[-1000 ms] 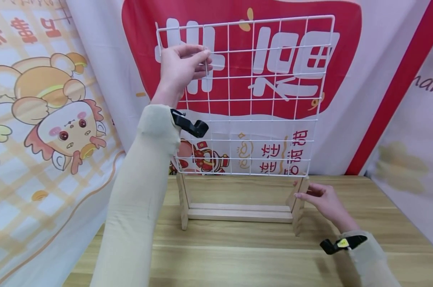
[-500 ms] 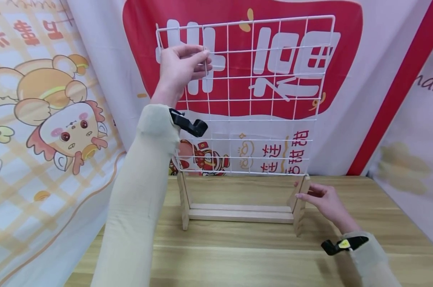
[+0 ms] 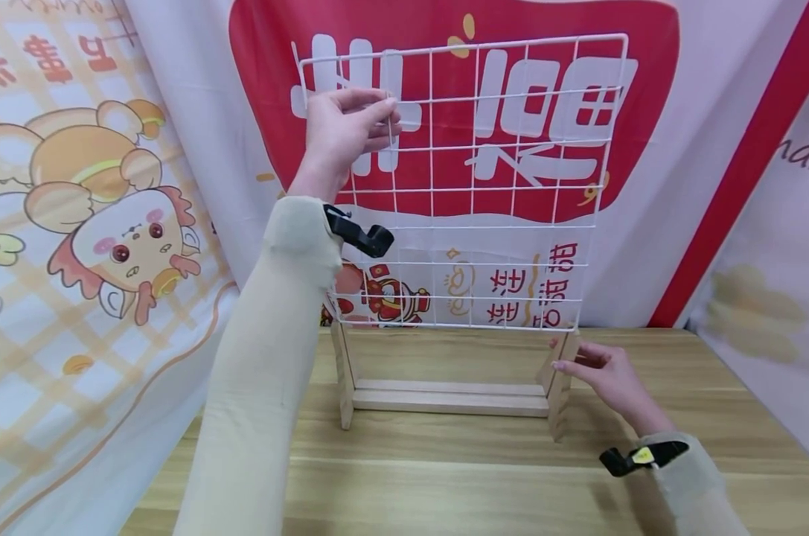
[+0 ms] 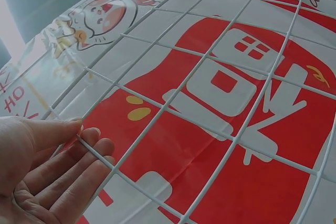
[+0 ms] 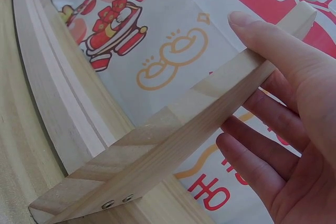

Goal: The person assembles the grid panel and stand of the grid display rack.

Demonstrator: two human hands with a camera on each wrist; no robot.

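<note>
In the head view my left hand (image 3: 347,134) pinches an upright wire near the upper left of a white wire grid panel (image 3: 473,189). Thumb and fingertips meet on that wire (image 4: 98,155) in the left wrist view. Below the panel stands a pale wooden stand (image 3: 449,403) with two slanted side pieces and a crossbar. The panel's lower edge is at the tops of the side pieces; whether it sits in them I cannot tell. My right hand (image 3: 608,376) holds the right side piece (image 5: 157,140), thumb on its near edge, other fingers on its outer side.
The stand is on a wood-grain table (image 3: 444,491). Behind it hangs a white cloth with a large red patch (image 3: 437,201). A printed cartoon cloth (image 3: 109,223) hangs at the left, and another pale cloth (image 3: 766,298) at the right.
In the last half second my left hand and the panel's upper part have shifted slightly right and down. The panel's lower edge moved only a little. My right hand and the stand stay put.
</note>
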